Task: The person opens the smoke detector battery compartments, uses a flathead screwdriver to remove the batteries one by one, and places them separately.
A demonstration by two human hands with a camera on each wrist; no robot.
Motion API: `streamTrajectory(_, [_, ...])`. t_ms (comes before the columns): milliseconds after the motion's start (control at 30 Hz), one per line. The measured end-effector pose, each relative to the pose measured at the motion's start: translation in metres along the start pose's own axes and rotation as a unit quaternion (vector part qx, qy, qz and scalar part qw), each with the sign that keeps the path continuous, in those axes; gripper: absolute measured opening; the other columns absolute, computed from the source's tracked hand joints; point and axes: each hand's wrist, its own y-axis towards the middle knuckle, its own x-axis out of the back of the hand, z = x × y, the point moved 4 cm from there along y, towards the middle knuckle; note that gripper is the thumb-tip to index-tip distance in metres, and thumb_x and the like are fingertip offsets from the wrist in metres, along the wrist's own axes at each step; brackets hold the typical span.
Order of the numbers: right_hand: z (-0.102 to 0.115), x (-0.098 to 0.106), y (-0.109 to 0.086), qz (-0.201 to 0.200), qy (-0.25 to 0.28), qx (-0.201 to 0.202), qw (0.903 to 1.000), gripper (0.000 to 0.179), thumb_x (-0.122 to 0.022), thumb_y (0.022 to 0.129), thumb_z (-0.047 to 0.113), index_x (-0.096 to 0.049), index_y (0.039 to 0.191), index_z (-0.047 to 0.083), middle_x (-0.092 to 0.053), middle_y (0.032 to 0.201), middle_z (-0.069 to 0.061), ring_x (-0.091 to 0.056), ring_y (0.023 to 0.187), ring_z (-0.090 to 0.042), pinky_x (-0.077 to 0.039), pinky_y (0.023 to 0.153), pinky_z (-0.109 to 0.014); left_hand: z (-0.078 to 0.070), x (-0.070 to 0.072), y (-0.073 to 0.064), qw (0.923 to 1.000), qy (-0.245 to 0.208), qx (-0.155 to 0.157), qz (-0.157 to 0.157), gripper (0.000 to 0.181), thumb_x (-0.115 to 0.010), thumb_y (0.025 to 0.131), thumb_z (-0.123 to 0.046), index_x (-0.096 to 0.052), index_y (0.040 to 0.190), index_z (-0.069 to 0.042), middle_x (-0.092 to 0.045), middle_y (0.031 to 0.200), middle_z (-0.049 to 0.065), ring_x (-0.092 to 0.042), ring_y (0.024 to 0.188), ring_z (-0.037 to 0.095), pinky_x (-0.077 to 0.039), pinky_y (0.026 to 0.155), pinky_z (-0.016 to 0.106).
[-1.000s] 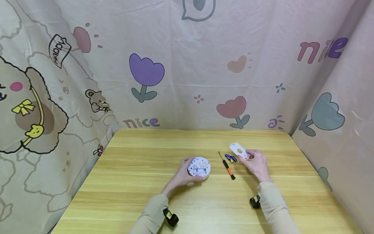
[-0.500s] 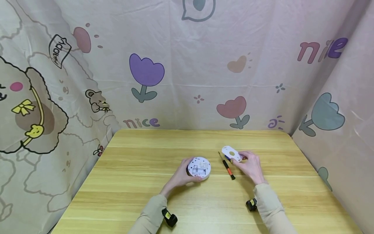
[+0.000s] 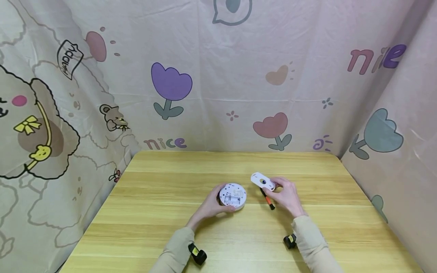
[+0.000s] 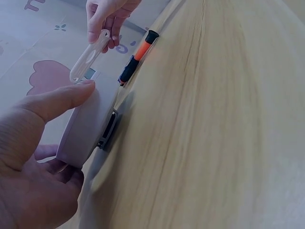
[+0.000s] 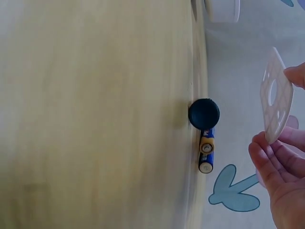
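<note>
My left hand (image 3: pixel 212 205) grips a round white device (image 3: pixel 235 190) by its rim, thumb on the near side. An uncovered battery compartment (image 3: pixel 233 200) shows on its upper face; the left wrist view shows a dark bracket-like part (image 4: pixel 108 130) at its other side. A thin white mounting plate (image 3: pixel 257 178) with a round hole is pinched at one end by my right hand (image 3: pixel 286 194), held raised and tilted. Below the plate lies a black-and-orange screwdriver (image 3: pixel 268 199), its tip hidden in the head view. Blue-and-gold batteries (image 5: pixel 206 160) lie beside the screwdriver in the right wrist view.
The wooden table (image 3: pixel 153 212) reaches back to a printed curtain (image 3: pixel 218 76), with more curtain at both sides. Black wrist cameras (image 3: pixel 197 254) sit at both sleeves, low over the table.
My right hand has carried the mounting plate leftward, over the batteries and the screwdriver's tip, closer to the round device. My left hand and the device have hardly moved.
</note>
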Motion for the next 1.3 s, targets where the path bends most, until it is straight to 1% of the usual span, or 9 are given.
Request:
streamTrajectory(133, [0.002,-0.002,-0.001,0.0,0.003,0.008,1.0,0.042,-0.089,0.072,0.015,-0.074,0.108,0.0,-0.074,0.104,-0.017,-0.068,0.081,-0.022,-0.059,0.07,-0.037,0.0,0.001,-0.001,0.9999,-0.014,0.003,0.009,0.101,-0.089,0.074,-0.023,-0.032,0.154,0.004,-0.037,0.156,0.029,-0.038,0.144,0.047,-0.028,0.121,0.064])
streamTrajectory(367, [0.007,-0.006,-0.002,0.01,0.005,0.012,0.9999,0.044,-0.089,0.073,0.015,-0.073,0.109,-0.004,-0.073,0.109,-0.022,-0.068,0.087,-0.026,-0.061,0.074,-0.044,0.002,0.006,-0.002,0.9971,-0.07,-0.002,0.03,0.098,-0.086,0.078,-0.014,-0.028,0.154,0.008,-0.03,0.159,0.031,-0.035,0.146,0.047,-0.029,0.123,0.055])
streamTrajectory(600, [0.01,-0.011,-0.003,0.025,0.002,0.011,0.9996,0.044,-0.088,0.075,0.017,-0.073,0.112,-0.002,-0.072,0.113,-0.02,-0.069,0.089,-0.025,-0.06,0.074,-0.028,0.005,0.01,-0.002,0.9929,-0.104,-0.017,0.055,0.09,-0.077,0.082,-0.003,-0.024,0.153,0.012,-0.025,0.161,0.033,-0.028,0.149,0.049,-0.023,0.125,0.055])
streamTrajectory(667, [0.011,-0.012,-0.003,0.025,0.006,0.017,0.9995,0.045,-0.088,0.075,0.016,-0.073,0.112,-0.002,-0.072,0.114,-0.02,-0.07,0.089,-0.026,-0.061,0.074,-0.03,0.006,0.011,-0.002,0.9919,-0.109,-0.023,0.063,0.088,-0.075,0.083,-0.001,-0.024,0.153,0.012,-0.025,0.16,0.033,-0.027,0.149,0.048,-0.022,0.125,0.055])
streamTrajectory(767, [0.013,-0.014,-0.004,0.03,0.011,0.028,0.9991,0.045,-0.088,0.075,0.016,-0.073,0.113,-0.003,-0.072,0.114,-0.02,-0.07,0.09,-0.027,-0.063,0.076,-0.038,0.005,0.012,-0.002,0.9909,-0.112,-0.03,0.069,0.088,-0.075,0.083,0.0,-0.023,0.153,0.014,-0.025,0.159,0.035,-0.027,0.149,0.049,-0.022,0.125,0.055])
streamTrajectory(900, [0.015,-0.017,-0.005,0.041,0.016,0.044,0.9981,0.044,-0.087,0.075,0.016,-0.073,0.112,-0.004,-0.072,0.115,-0.021,-0.071,0.091,-0.029,-0.063,0.079,-0.045,0.004,0.009,-0.002,0.9913,-0.108,-0.021,0.072,0.095,-0.08,0.081,-0.005,-0.023,0.154,0.012,-0.026,0.16,0.032,-0.029,0.149,0.047,-0.023,0.125,0.054])
streamTrajectory(1000, [0.017,-0.02,-0.006,0.055,0.022,0.058,0.9966,0.043,-0.087,0.075,0.014,-0.072,0.112,-0.004,-0.071,0.116,-0.023,-0.072,0.092,-0.031,-0.063,0.081,-0.046,0.003,0.006,-0.001,0.9935,-0.09,-0.011,0.068,0.101,-0.084,0.079,-0.012,-0.022,0.155,0.009,-0.025,0.162,0.03,-0.03,0.15,0.045,-0.024,0.126,0.054])
streamTrajectory(1167, [0.021,-0.023,-0.007,0.083,0.033,0.062,0.994,0.047,-0.086,0.077,0.014,-0.071,0.118,-0.003,-0.068,0.124,-0.028,-0.07,0.107,-0.041,-0.06,0.092,-0.049,0.002,0.004,-0.001,0.998,-0.043,-0.007,0.046,0.102,-0.087,0.075,-0.016,-0.027,0.155,0.006,-0.027,0.16,0.031,-0.031,0.148,0.047,-0.023,0.124,0.061])
streamTrajectory(1300, [0.022,-0.024,-0.007,0.091,0.032,0.063,0.9934,0.049,-0.086,0.079,0.018,-0.07,0.12,-0.003,-0.068,0.125,-0.028,-0.063,0.119,-0.046,-0.055,0.099,-0.053,0.003,0.004,-0.001,0.9989,-0.034,-0.011,0.031,0.101,-0.087,0.075,-0.015,-0.028,0.154,0.007,-0.029,0.153,0.032,-0.035,0.143,0.049,-0.024,0.123,0.064])
